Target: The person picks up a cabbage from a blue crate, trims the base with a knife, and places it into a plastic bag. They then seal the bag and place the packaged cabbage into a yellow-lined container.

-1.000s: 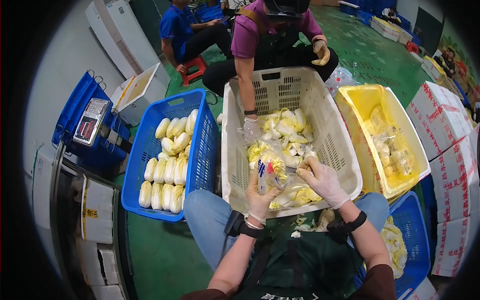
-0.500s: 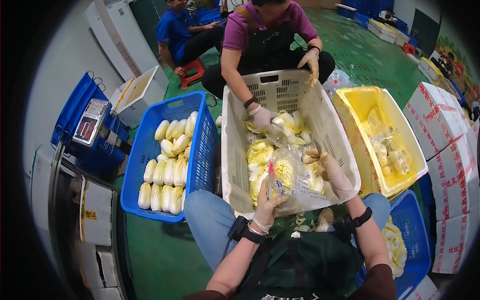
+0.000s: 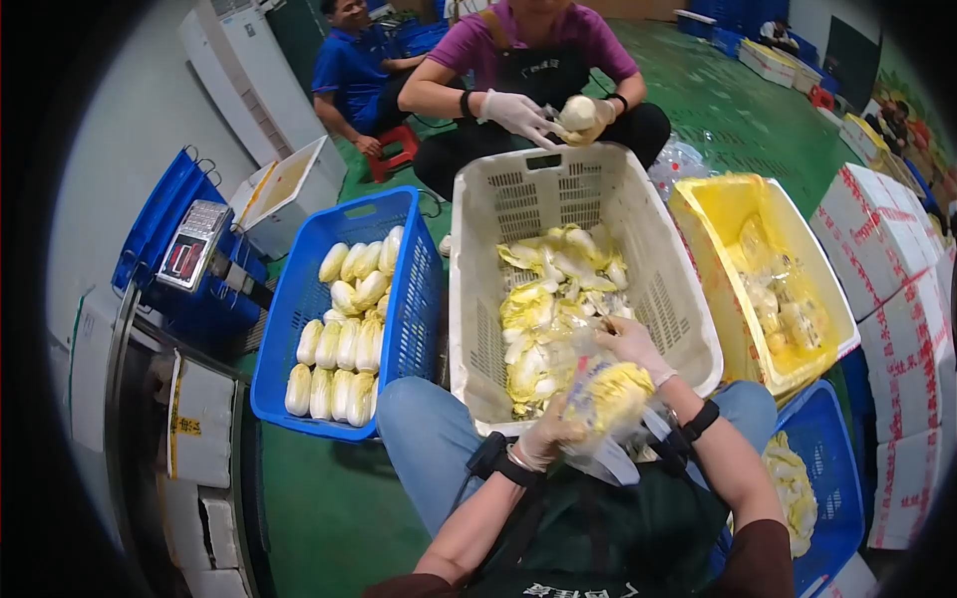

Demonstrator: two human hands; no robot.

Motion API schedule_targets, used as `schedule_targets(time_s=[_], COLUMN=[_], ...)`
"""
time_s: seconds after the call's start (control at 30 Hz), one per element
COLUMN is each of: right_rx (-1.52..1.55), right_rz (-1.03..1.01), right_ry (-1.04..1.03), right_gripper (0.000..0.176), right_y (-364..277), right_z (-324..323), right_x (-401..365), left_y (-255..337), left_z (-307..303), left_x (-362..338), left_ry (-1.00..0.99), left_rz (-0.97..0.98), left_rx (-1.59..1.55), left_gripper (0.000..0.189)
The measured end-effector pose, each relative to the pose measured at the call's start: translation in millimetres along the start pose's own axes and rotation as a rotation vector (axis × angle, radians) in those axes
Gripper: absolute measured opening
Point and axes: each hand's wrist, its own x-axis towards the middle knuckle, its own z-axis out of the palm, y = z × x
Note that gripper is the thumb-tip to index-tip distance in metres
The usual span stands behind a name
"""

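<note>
A yellow-green napa cabbage [image 3: 620, 391] in a clear printed plastic bag [image 3: 608, 463] is held close to my lap, over the near rim of the white crate [image 3: 462, 339]. My gloved left hand [image 3: 550, 437] is closed round its left side. Just beyond the cabbage, my gloved right hand [image 3: 635, 346] has its fingers curled together; a small dark thin thing shows at the fingertips, too blurred to name. Loose cabbage leaves [image 3: 533, 309] lie in the crate below.
A blue basket [image 3: 407, 289] with rows of trimmed cabbages [image 3: 344, 344] stands left. On the right are a yellow-lined foam box [image 3: 688, 224] with bagged cabbages and a blue basket [image 3: 837, 498] of leaves. Opposite, a co-worker's gloved hands [image 3: 548, 120] hold a pale cabbage. Cartons [image 3: 902, 379] stack far right.
The bagged cabbage has come out of the crate towards my lap, tilting over. My right hand has moved nearer and lower. The co-worker's hands have risen from the crate with a cabbage.
</note>
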Motion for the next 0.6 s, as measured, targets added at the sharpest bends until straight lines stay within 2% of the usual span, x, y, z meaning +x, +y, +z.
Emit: schedule_targets(time_s=[0.1,0.17,0.2,0.23,0.27,0.3,0.37,0.4,0.47,0.5,0.57,0.6], right_rx=[-0.031,-0.054,0.068,0.191,0.397,0.392,0.727,0.71,0.844,0.838,0.357,0.232], right_rz=[-0.073,-0.042,-0.076,-0.107,0.179,0.176,0.169,0.166,0.033,0.036,-0.224,-0.179], right_ry=[-0.01,-0.066,-0.107,-0.146,-0.141,-0.144,-0.056,-0.066,-0.119,-0.118,-0.187,-0.146], right_gripper=[0.035,0.036,0.037,0.039,0.038,0.038,0.04,0.04,0.051,0.051,0.066,0.075], right_y=[5.5,26.5,37.0,11.9,-10.4,-29.9,-49.2,-54.4,-56.7,-58.8,-68.3,-67.8], right_z=[5.3,13.3,15.2,11.2,-2.5,-20.2,-49.2,-56.3,-64.4,-61.0,-41.2,-31.0], right_x=[-5.0,4.0,8.1,4.6,-6.4,-11.2,-13.4,-15.8,-23.9,-26.9,-34.7,-40.9], left_y=[12.0,13.1,13.4,13.8,12.1,14.7,18.4,17.0,11.9,10.5,8.5,5.3], left_z=[-3.4,-7.9,-9.6,-12.5,-18.1,-19.9,-21.9,-23.0,-24.3,-24.3,-24.4,-24.2], left_x=[-2.5,1.4,3.2,4.2,3.2,3.0,4.7,5.6,7.9,9.4,11.7,13.0], left_ry=[-0.055,-0.041,0.043,0.125,0.198,0.197,0.331,0.332,0.397,0.394,0.331,0.285], left_rz=[0.026,0.112,0.185,0.255,0.254,0.26,0.203,0.218,0.257,0.257,0.308,0.33], left_rx=[-0.133,-0.098,-0.061,-0.023,-0.014,-0.016,0.123,0.11,0.101,0.094,0.115,0.082], left_gripper=[0.103,0.104,0.101,0.098,0.089,0.089,0.079,0.079,0.07,0.07,0.064,0.051])
